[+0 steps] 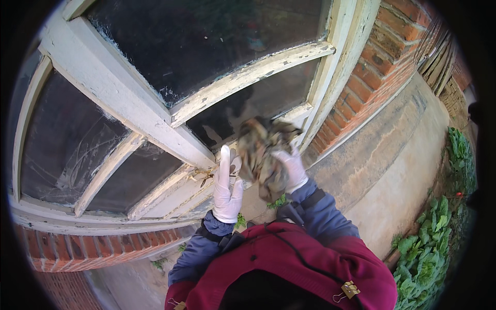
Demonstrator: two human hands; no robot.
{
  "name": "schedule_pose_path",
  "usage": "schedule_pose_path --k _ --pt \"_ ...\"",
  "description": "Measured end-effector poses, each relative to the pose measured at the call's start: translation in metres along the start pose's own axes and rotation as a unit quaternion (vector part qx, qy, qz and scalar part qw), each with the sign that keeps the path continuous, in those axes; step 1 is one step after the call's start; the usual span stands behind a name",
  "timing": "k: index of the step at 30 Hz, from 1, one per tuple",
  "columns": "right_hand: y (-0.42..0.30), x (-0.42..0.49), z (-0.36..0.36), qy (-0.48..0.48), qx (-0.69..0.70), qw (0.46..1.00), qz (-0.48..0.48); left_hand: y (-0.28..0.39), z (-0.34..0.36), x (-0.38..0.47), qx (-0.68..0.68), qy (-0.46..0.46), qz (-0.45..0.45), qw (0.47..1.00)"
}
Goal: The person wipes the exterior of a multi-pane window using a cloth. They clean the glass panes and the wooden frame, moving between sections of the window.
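My right hand (291,167), in a thin white glove, grips a bunched camouflage-patterned cloth (260,153), slightly blurred, in front of the lower window panes. Left of the cloth, my left hand (227,192), gloved as well, is raised with its fingers apart and holds nothing. Beside its fingers, at the foot of the white wooden window post (112,85), are a metal latch (203,174) and what look like keys, partly hidden. The large glass pane (201,42) has white smears along its edges. Curved smears also mark the left pane (73,143). White paint peels from the crossbar (252,81).
Brick wall (360,93) borders the window at right, and a brick sill (100,248) runs below it at left. A concrete path (387,162) lies to the right, with leafy plants (426,248) along its edge. Sticks (438,58) lean at the upper right.
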State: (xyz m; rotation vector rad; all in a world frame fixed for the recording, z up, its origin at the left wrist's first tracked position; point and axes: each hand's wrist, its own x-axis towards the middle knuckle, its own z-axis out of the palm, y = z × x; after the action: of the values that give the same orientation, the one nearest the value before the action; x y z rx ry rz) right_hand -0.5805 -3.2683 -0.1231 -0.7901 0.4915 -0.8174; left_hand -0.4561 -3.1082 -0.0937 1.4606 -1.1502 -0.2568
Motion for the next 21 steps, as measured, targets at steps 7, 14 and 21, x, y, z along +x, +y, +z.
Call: schedule_pose_path --k 7,14,21 --pt "-0.061 0.092 -0.043 0.172 -0.006 0.966 -0.191 -0.031 -0.017 -0.059 -0.090 0.023 -0.171 0.981" --pt "0.004 0.073 -0.001 0.151 -0.038 0.968 -0.197 -0.040 -0.026 -0.091 -0.147 0.053 -0.278 0.948" --pt "0.084 0.013 0.067 -0.094 -0.075 0.993 0.012 -0.051 -0.031 -0.109 -0.157 0.079 -0.300 0.938"
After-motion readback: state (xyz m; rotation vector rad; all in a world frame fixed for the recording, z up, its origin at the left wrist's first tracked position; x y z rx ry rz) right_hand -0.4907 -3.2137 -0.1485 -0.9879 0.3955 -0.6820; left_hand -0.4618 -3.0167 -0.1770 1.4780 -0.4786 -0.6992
